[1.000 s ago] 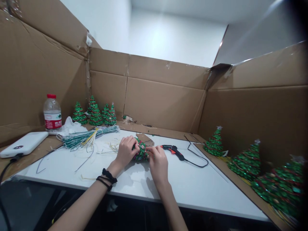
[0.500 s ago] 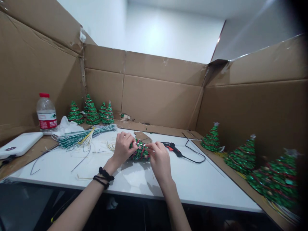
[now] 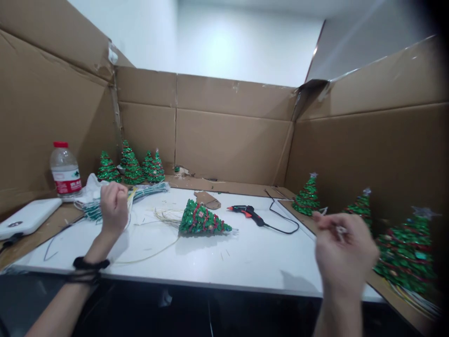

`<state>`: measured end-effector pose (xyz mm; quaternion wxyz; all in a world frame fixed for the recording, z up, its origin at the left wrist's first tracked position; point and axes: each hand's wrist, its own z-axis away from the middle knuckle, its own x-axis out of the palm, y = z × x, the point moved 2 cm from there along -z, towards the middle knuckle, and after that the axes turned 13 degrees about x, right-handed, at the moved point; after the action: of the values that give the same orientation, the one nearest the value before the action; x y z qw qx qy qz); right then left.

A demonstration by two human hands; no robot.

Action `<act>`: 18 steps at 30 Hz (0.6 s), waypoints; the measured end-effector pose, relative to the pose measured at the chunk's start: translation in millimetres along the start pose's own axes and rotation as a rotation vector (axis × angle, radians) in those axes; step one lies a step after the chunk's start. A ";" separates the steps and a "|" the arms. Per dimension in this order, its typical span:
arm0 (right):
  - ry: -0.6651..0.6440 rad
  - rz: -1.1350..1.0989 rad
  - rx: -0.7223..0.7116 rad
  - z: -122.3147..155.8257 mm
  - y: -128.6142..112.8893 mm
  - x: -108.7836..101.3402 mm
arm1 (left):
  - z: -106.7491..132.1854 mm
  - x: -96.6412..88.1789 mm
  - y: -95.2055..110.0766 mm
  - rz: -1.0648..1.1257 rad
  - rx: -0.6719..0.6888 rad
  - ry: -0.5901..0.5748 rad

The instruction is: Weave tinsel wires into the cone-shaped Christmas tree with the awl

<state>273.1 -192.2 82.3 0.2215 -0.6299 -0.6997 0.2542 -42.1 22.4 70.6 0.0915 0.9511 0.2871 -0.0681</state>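
A small green tinsel Christmas tree (image 3: 201, 220) lies on its side mid-table, tip to the right. Red garland winds around it, and thin yellow wires (image 3: 168, 216) trail from its base. My left hand (image 3: 114, 204) is closed, raised in front of the bundle of green wires (image 3: 91, 210); what it holds, if anything, is hidden. Far to the right, my right hand (image 3: 345, 248) is also closed, somewhat blurred. A small pale bit shows between its fingers, too unclear to name. Neither hand touches the lying tree.
Behind the tree are a black and orange glue gun (image 3: 247, 213) with its cord and a cardboard scrap (image 3: 206, 200). Several finished trees (image 3: 131, 168) stand back left, others (image 3: 407, 255) along the right. A bottle (image 3: 65, 173) and white device (image 3: 30, 217) sit left. Cardboard walls (image 3: 235, 135) enclose the table.
Both hands were together at the tree with a thin pale strand between them. They have moved widely apart, left hand leftward and right hand rightward, leaving the tree lying uncovered.
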 end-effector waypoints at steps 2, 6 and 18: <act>-0.030 -0.025 0.033 -1.8 -7.6 -11.5 | -13.9 -11.6 -0.4 -0.010 0.111 -0.035; -0.464 -0.107 0.134 18.5 -32.9 11.7 | -34.0 8.6 6.0 0.083 0.055 -0.138; -0.752 -0.179 0.306 40.7 -17.0 58.7 | 36.6 49.8 38.5 0.413 -0.311 -0.811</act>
<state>228.0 -138.2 61.0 0.0629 -0.3897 -0.7379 0.5474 17.7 9.8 31.1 0.3488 0.8601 0.0403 -0.3702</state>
